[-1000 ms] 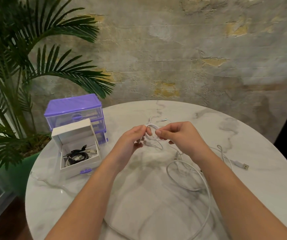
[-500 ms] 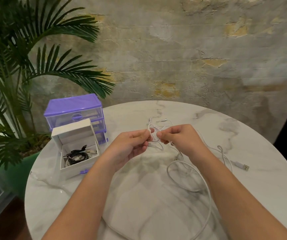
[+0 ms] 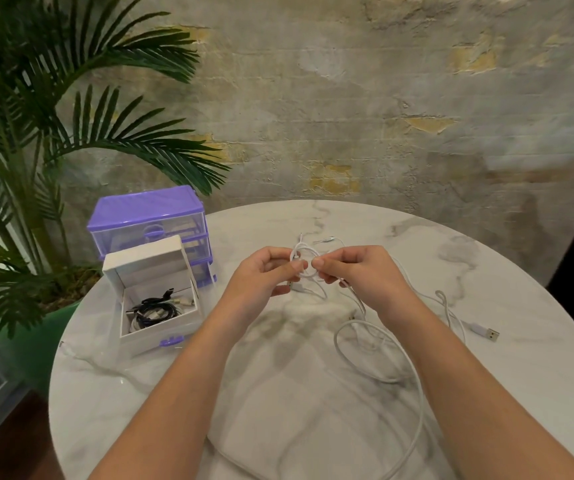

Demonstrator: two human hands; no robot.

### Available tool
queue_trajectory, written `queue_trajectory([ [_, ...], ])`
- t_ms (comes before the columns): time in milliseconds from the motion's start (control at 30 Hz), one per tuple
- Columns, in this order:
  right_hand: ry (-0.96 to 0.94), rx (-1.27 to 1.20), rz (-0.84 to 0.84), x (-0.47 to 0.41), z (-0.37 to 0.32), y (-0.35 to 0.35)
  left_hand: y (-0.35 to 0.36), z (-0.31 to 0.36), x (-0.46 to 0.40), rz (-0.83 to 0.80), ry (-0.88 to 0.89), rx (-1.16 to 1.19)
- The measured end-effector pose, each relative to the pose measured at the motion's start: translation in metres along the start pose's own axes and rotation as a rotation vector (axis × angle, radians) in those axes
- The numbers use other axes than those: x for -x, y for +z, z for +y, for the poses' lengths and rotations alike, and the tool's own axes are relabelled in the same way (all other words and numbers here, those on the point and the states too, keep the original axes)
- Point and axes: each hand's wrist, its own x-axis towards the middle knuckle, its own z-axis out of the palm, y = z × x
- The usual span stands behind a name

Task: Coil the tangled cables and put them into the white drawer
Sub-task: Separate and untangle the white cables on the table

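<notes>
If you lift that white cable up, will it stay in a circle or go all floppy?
Probably floppy: the white cable lies in loose, uneven curves on the table. It looks thin, so likely light. The small loop stays only because the left hand and right hand pinch it.

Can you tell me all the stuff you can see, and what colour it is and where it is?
Table: one, white marble, round.
White drawer: one, purple handle, pulled out, left on table.
Dark cables: a bundle, black, inside the drawer.
Drawer unit: one, purple and clear, behind the drawer.
White cable: tangled, count unclear, looped across the table.
USB plug: one, white, right on table.
Palm plant: one, green, left of table.
Left hand: pinching the cable.
Right hand: pinching the cable.
</notes>
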Motion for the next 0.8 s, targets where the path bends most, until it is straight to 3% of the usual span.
queue_trajectory([
  [200,-0.038,0.04,0.078,-0.0016,0.0024,-0.0028,-0.0016,-0.0016,0.0001,-0.11,0.009,-0.024],
  [467,-0.051,0.07,0.073,-0.0017,0.0041,-0.0038,-0.0024,-0.0042,-0.0011,-0.062,-0.012,-0.108],
  [800,-0.127,0.008,0.033,-0.0024,0.005,-0.0002,-0.0044,-0.0051,-0.0027,0.02,0.014,0.134],
])
